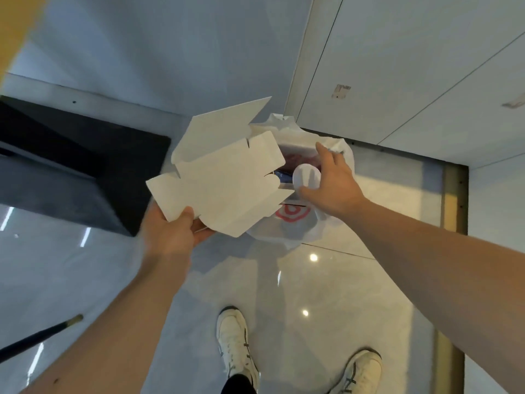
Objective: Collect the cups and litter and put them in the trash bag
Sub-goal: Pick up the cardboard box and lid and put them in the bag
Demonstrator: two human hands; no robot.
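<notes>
A white plastic trash bag with a red logo stands open on the floor near the wall corner. Red and dark litter shows inside it. My left hand grips the near corner of an unfolded white cardboard box, held flat and tilted over the bag's left side. My right hand is above the bag's mouth, fingers spread around a small white cup seen bottom-up. The box hides the bag's left rim.
A black cabinet or bench stands to the left of the bag. A white wall and panelled door close off the far side. My two white shoes stand on glossy floor tiles. A dark stick lies at lower left.
</notes>
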